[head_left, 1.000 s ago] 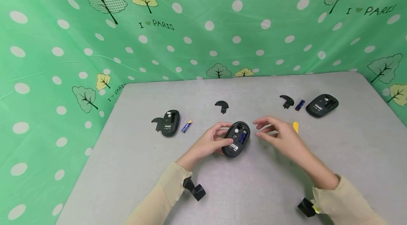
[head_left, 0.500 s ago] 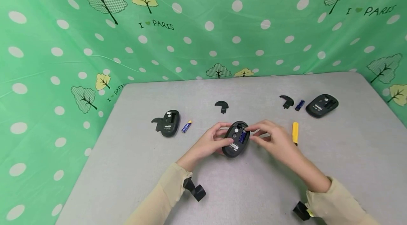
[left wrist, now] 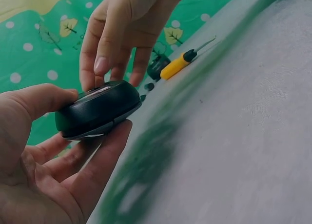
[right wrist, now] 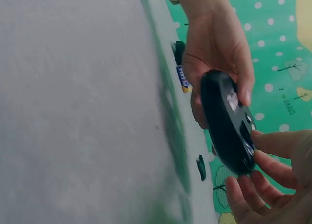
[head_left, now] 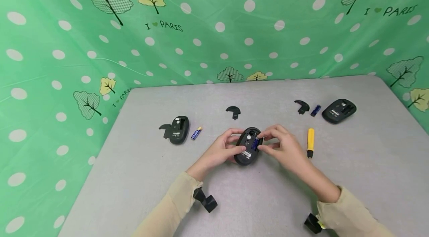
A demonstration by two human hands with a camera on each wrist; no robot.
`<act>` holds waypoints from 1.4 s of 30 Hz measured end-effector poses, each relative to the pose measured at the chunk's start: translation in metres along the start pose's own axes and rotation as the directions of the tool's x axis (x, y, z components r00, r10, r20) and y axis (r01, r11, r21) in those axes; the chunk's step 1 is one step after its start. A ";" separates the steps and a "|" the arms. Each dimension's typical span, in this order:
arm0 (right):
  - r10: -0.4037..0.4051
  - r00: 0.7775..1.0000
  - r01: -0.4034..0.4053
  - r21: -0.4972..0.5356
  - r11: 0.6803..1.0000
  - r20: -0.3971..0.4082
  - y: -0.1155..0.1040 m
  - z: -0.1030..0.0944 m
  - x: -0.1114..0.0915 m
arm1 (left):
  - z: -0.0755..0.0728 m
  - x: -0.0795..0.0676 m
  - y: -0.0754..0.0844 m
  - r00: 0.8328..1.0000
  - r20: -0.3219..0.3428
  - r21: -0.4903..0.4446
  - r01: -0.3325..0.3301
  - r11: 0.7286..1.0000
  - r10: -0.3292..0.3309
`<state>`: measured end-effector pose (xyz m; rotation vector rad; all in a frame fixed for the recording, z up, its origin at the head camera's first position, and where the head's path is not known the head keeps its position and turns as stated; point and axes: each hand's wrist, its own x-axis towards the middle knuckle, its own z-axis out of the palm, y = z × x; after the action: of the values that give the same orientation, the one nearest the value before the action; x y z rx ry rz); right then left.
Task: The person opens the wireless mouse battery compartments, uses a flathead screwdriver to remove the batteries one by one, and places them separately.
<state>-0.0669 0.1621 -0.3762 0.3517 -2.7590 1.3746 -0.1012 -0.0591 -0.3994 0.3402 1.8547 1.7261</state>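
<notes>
A black computer mouse, underside up with its battery compartment uncovered, is held off the table by my left hand. The left thumb lies on its underside and the fingers support it from below in the left wrist view. A blue battery sits in the compartment. My right hand has its thumb and index finger at the battery, pinching at it; the exact contact is partly hidden. In the right wrist view, the right fingertips meet at the compartment's edge, while the other fingers stay beside the mouse.
Behind the mouse lies a black battery cover. At left are another mouse, its cover and a battery. Farther right lie a cover, a battery, a mouse and a yellow screwdriver.
My right hand has come left from beside the mouse until its thumb and index finger reach the battery, uncovering the screwdriver. My left hand and the mouse have stayed nearly still.
</notes>
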 end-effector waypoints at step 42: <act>-0.090 0.984 0.082 -0.054 0.995 -0.157 -0.004 0.009 0.009 | 0.000 0.006 0.001 0.998 -0.061 -0.041 -0.028 0.999 0.025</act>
<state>-0.0743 0.1513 -0.3773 0.3386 -2.6101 1.2570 -0.1058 -0.0558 -0.3996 0.3008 1.8616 1.8083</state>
